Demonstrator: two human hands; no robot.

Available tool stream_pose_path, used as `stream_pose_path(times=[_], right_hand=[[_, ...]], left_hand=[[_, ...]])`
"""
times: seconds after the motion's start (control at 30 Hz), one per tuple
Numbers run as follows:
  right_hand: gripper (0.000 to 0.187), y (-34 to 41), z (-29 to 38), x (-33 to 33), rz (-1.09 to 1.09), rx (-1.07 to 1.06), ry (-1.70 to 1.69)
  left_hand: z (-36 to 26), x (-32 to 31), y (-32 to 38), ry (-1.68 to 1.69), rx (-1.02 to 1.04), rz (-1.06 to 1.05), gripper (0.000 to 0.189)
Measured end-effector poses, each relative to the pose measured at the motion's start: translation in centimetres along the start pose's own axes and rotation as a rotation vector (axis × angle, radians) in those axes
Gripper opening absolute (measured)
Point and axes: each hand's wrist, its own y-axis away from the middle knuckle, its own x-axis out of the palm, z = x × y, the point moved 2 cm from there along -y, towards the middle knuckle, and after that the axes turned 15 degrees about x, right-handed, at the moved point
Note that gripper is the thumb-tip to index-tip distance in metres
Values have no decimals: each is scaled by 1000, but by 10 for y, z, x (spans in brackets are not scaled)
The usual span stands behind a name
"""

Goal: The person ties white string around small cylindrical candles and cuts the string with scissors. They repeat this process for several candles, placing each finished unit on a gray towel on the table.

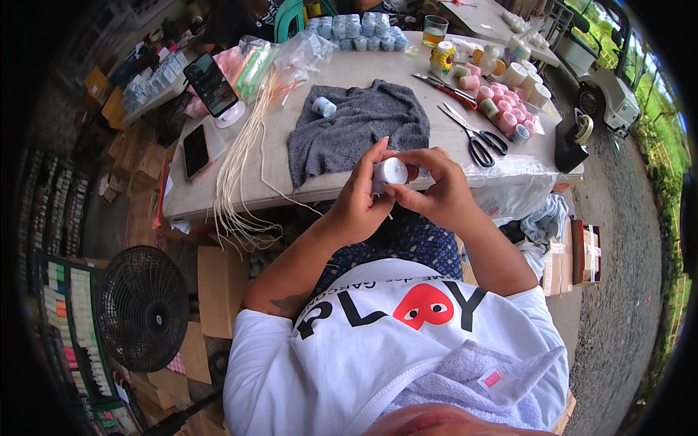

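Both my hands hold a small pale cylindrical candle (pixel 391 171) just past the table's near edge. My left hand (pixel 361 196) wraps its side, while the fingers and thumb of my right hand (pixel 436 182) press on it from the other side. The candle's white flat end faces up. Beyond my hands a rumpled grey towel (pixel 354 136) lies on the table, with a light blue and white candle (pixel 324 107) on its side there. Left of the towel, a bundle of cream wick cords (pixel 240 180) trails over the edge.
Scissors (pixel 480 143), an orange-handled cutter (pixel 452 94) and pink candle rolls (pixel 507 106) occupy the table's right side, near a tape dispenser (pixel 570 139). At left are two phones (pixel 211 84) (pixel 196 151). Wrapped blue candles (pixel 360 32) and a glass (pixel 434 31) stand behind. A black fan (pixel 143 309) is at lower left.
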Motion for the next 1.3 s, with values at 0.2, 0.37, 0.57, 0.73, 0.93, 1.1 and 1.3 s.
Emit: stream_pose_path(times=[0.2, 0.37, 0.57, 0.73, 0.93, 1.1, 1.3], right_hand=[[35, -12, -12, -33, 74, 85, 46], [34, -38, -141, -108, -275, 458, 685], [63, -48, -166, -124, 89, 757, 893], [62, -49, -155, -116, 334, 810, 891], [50, -22, -122, -108, 305, 726, -148], [66, 14, -39, -35, 209, 291, -940], [64, 9, 21, -35, 36, -46, -726]], left_hand=[[12, 0, 10, 11, -119, -76, 48], [17, -10, 14, 71, -108, -218, 30], [17, -10, 11, -66, -64, -251, 26], [18, -12, 8, -91, -41, -262, 26], [18, -13, 7, -172, -40, -272, 27], [22, -6, 3, -306, -36, -251, 28], [17, -11, 0, -384, -49, -226, 29]])
